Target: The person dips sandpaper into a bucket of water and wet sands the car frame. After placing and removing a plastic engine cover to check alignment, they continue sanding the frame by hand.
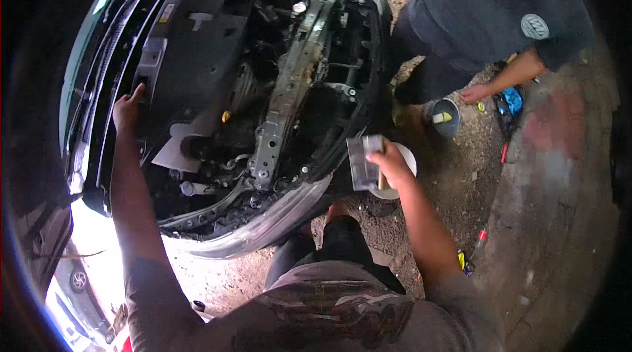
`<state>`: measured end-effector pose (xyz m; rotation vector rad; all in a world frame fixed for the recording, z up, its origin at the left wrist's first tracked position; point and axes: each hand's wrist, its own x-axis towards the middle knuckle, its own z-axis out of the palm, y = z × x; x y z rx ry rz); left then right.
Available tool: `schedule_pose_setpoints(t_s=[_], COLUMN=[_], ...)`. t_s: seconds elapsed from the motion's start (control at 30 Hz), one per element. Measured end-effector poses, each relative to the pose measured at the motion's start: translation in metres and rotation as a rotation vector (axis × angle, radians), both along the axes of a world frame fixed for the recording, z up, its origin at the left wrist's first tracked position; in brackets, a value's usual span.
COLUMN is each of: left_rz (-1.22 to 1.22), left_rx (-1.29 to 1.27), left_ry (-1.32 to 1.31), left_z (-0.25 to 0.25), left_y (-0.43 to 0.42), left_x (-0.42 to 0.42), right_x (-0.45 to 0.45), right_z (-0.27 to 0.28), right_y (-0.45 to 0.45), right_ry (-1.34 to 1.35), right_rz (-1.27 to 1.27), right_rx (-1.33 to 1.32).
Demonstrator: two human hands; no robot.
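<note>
A car's engine bay [217, 75] lies open in front of me. My left hand [125, 114] rests at its left side, by the dark cowl [108, 89]; one finger stretches toward a small dark fitting, and the other fingers are partly hidden. In my right hand [394, 166] is a flat grey rectangular piece [359, 162] with a pale strip along one edge, gripped between thumb and fingers. I cannot make out its exact kind. Below this hand, a round white container [407, 160] shows partly behind it.
A person in a dark shirt [474, 10] is at the right, one hand beside a dark bucket [447, 125] with a yellow-and-white item in it. A metal crossbar [286, 89] spans the engine bay. A red-capped bottle [481, 240] and a blue item [511, 100] lie on the ground.
</note>
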<state>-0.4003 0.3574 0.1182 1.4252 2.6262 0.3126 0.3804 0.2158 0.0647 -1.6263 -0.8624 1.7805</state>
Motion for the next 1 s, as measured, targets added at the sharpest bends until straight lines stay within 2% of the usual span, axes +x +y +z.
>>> schedule_pose_setpoints(t_s=[0.07, 0.13, 0.2, 0.23, 0.27, 0.33, 0.4, 0.43, 0.47, 0.53, 0.57, 0.6, 0.67, 0.7, 0.73, 0.77, 0.8, 0.83, 0.87, 0.93, 1.0], left_rz=[0.120, 0.092, 0.077, 0.207, 0.215, 0.044, -0.207, -0.327, -0.452, -0.566, -0.586, -0.598, -0.558, -0.443, -0.327, -0.317, -0.134, 0.049, 0.064, 0.107, 0.118], left_rx=[-0.037, -0.081, -0.025, -0.159, -0.164, 0.085, 0.287, 0.350, 0.410, 0.345, 0.239, 0.136, 0.060, 0.040, 0.021, 0.014, -0.024, -0.063, -0.075, -0.068, -0.034], left_ry=[-0.027, 0.047, 0.342, 0.228, 0.234, 0.456, 0.308, 0.378, 0.444, 0.277, 0.062, -0.152, -0.305, -0.290, -0.273, -0.276, -0.203, -0.129, -0.136, -0.123, -0.108], left_z=[0.022, -0.011, -0.042, -0.002, 0.006, 0.017, 0.017, 0.021, 0.025, 0.028, 0.020, 0.005, -0.038, -0.082, -0.126, -0.157, -0.184, -0.193, -0.201, -0.189, -0.173], left_y=[-0.007, -0.005, -0.003, -0.005, -0.009, -0.019, -0.022, -0.027, -0.032, -0.046, -0.052, -0.058, -0.080, -0.091, -0.100, -0.107, -0.115, -0.120, -0.125, -0.123, -0.116], left_x=[0.037, 0.013, -0.005, 0.049, 0.082, 0.116, 0.146, 0.175, 0.209, 0.268, 0.292, 0.313, 0.353, 0.364, 0.373, 0.379, 0.385, 0.391, 0.394, 0.400, 0.402], right_x=[-0.009, -0.018, -0.029, -0.034, -0.041, -0.059, -0.074, -0.082, -0.091, -0.112, -0.128, -0.139, -0.160, -0.172, -0.181, -0.192, -0.203, -0.212, -0.214, -0.218, -0.214], right_z=[-0.010, -0.019, -0.020, -0.018, -0.014, -0.010, -0.007, 0.001, 0.003, 0.007, 0.031, 0.018, -0.015, -0.014, -0.031, -0.041, -0.052, -0.066, -0.078, -0.102, -0.104], right_y=[0.028, 0.054, 0.066, 0.067, 0.067, 0.070, 0.069, 0.074, 0.078, 0.098, 0.106, 0.110, 0.119, 0.122, 0.126, 0.123, 0.117, 0.107, 0.094, 0.080, 0.097], right_ry=[-0.059, -0.148, -0.197, -0.195, -0.206, -0.200, -0.302, -0.421, -0.415, -0.742, -0.742, -0.737, -0.839, -0.813, -0.835, -0.913, -0.990, -1.032, -1.062, -1.064, -1.057], right_rz=[-0.053, -0.077, -0.099, -0.099, -0.128, -0.134, -0.044, 0.040, 0.053, 0.268, 0.345, 0.352, 0.368, 0.429, 0.488, 0.605, 0.726, 0.864, 1.032, 0.982, 1.063], right_rx=[0.094, 0.076, 0.144, 0.141, 0.088, 0.030, 0.174, 0.315, 0.305, 0.511, 0.464, 0.463, 0.993, 0.986, 1.122, 1.141, 1.157, 1.192, 1.191, 1.265, 1.241])
